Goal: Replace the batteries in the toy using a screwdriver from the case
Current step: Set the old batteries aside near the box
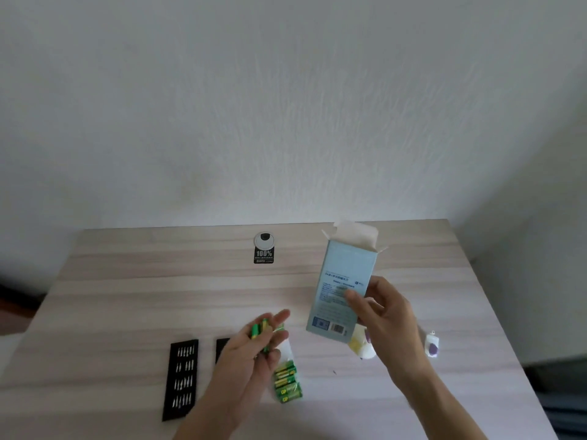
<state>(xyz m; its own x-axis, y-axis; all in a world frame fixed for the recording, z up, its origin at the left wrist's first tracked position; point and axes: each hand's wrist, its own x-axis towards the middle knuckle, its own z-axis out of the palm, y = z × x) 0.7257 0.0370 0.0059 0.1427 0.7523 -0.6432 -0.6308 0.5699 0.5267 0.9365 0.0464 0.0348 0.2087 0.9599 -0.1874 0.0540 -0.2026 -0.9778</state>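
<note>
Left hand (pixel 257 347) curls round green batteries (pixel 259 330); right hand (pixel 381 315) grips the open blue box (pixel 344 281). The toy (pixel 357 347) lies on the table (pixel 127 281) at the box's 5 o'clock, partly hidden.

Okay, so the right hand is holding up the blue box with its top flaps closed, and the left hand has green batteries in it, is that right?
Not quite. The head view shows the blue box in the right hand with its top flaps open, not closed. The rest stands: the left hand holds green batteries.
</note>
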